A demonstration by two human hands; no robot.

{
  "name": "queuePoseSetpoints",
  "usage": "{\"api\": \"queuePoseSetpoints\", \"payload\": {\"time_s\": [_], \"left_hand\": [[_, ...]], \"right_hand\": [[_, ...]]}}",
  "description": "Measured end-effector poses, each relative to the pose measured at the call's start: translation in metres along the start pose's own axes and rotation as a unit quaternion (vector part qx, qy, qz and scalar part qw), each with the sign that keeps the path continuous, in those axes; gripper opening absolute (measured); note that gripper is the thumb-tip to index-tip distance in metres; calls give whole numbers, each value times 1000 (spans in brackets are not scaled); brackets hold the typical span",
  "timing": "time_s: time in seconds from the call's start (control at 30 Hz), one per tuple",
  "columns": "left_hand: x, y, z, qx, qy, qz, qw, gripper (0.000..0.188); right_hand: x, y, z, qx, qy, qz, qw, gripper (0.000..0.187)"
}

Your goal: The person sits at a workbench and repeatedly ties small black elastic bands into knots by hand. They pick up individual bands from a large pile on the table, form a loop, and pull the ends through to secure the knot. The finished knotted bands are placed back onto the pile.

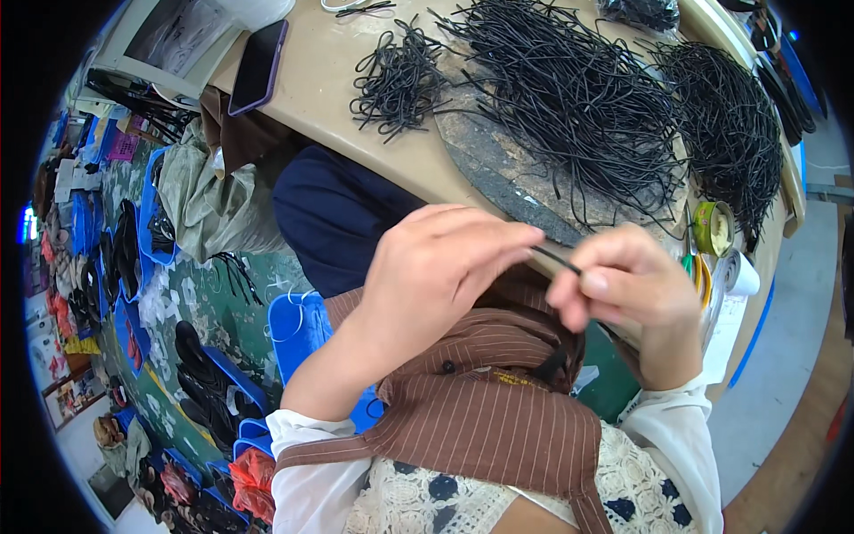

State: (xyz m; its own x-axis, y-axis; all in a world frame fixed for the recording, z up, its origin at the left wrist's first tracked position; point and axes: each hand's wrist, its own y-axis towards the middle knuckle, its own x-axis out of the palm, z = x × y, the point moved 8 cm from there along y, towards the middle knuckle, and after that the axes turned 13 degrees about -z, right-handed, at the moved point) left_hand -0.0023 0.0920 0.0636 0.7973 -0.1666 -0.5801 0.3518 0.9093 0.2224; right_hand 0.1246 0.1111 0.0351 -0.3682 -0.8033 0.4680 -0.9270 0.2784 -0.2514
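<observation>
A short stretch of thin black cord [556,259] spans the gap between my two hands, above my lap at the table's edge. My left hand [436,267] has its fingers pressed together, with one end of the cord at the fingertips. Thumb and fingers of my right hand [636,289] pinch the other end. Beyond them, a large tangled pile of black cords [569,107] lies on a worn round board [485,165]. A smaller heap of looped cords [398,82] sits to its left, and another bundle of cords [725,133] to its right.
On the tan table [325,111] a phone [259,69] lies at the left. A round tin [713,229] and a white roll [740,274] stand near the right edge. Blue bins [302,334] and black shoe-like pieces [200,374] are on the green floor at left.
</observation>
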Motion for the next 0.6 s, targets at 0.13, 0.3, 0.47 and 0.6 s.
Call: {"api": "queuePoseSetpoints", "payload": {"time_s": [0.13,0.3,0.47,0.6], "left_hand": [[38,-14,-53,-179,-288,-7,941,12],[61,-15,-63,-200,-549,-75,808,20],[74,-16,-58,-241,-674,-75,695,24],[79,-17,-59,-248,-673,-117,686,22]], "right_hand": [[-21,23,25,-67,-7,70,995,22],[-27,32,3,-82,-94,155,980,17],[-32,28,-11,-53,-157,189,968,12],[-27,31,-14,-63,-134,187,971,13]]}}
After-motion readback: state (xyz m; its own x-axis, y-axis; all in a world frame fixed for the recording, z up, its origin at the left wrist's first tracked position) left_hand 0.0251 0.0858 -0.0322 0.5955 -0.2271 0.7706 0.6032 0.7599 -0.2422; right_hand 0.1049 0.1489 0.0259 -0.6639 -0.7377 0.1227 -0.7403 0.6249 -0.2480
